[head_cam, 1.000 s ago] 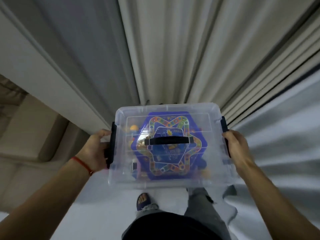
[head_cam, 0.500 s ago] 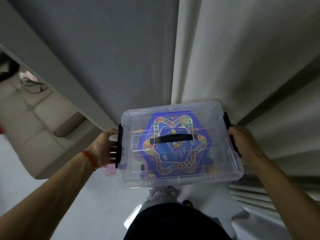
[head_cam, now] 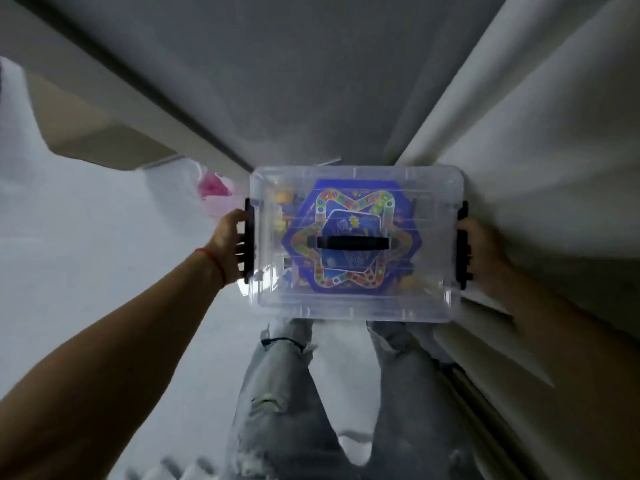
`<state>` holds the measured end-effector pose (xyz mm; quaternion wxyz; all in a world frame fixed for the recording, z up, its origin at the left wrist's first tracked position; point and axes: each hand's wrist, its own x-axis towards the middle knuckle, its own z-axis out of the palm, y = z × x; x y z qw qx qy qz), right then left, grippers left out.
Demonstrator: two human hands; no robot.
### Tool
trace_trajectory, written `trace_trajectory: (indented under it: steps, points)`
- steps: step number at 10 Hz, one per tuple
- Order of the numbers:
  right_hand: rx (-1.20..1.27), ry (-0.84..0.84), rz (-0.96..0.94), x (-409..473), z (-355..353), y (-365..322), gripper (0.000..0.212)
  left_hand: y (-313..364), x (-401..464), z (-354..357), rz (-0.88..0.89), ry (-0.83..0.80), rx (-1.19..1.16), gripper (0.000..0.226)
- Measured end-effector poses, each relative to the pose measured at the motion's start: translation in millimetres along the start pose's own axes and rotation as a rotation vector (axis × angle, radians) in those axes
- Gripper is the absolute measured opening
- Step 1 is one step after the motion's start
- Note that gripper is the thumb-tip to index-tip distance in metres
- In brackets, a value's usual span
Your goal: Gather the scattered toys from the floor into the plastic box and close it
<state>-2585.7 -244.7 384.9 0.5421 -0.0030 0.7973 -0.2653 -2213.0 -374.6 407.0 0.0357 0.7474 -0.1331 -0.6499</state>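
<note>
The clear plastic box (head_cam: 429,299) has its lid on, with a black carry handle (head_cam: 353,242) across the top. Through the lid I see a blue hexagonal game board (head_cam: 349,202) and small coloured toys beside it. My left hand (head_cam: 227,242) grips the black latch (head_cam: 248,251) on the box's left end. My right hand (head_cam: 483,252) grips the black latch (head_cam: 462,249) on the right end. The box is held between both hands, low in front of my legs, close to the wall.
A grey wall (head_cam: 311,81) rises ahead, and a pale curtain (head_cam: 536,150) hangs at the right, touching the box's right side. A pink item in a clear bag (head_cam: 211,187) lies on the floor left of the box. A beige sofa edge (head_cam: 100,140) is at the far left.
The view has swung left and down, and the box has dropped lower toward the floor by the wall. Both hands keep their hold on the end latches. My knees now show below the box.
</note>
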Motion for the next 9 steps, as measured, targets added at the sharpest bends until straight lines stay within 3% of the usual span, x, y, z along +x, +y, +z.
trace_trajectory:
  steps: [2,3,4,6,7,8,9]
  points:
    - [-0.024,-0.115,0.022,135.3,44.5,15.0,0.035,-45.0,128.2,34.5,-0.09,0.083,-0.186,0.05]
    - [-0.065,-0.145,0.026,200.3,70.4,23.5,0.035,-63.3,193.3,45.1,-0.119,0.105,-0.243,0.067]
    - [-0.095,-0.1,-0.032,273.9,90.4,30.6,0.059,-73.4,252.6,54.5,-0.117,0.11,-0.275,0.07]
    - [-0.174,-0.004,-0.138,353.6,123.2,36.0,0.072,-70.5,323.5,82.1,-0.005,0.115,-0.319,0.041]
    - [-0.139,-0.044,-0.179,343.9,132.0,33.9,0.035,-60.2,336.3,88.1,0.064,0.07,-0.325,0.035]
    - [-0.095,-0.069,-0.169,336.1,128.6,37.5,0.02,-57.8,336.8,89.6,0.177,0.149,-0.322,0.023]
    - [-0.191,-0.003,-0.272,307.4,116.3,52.7,0.013,-70.4,310.3,91.1,0.354,0.287,-0.205,0.024]
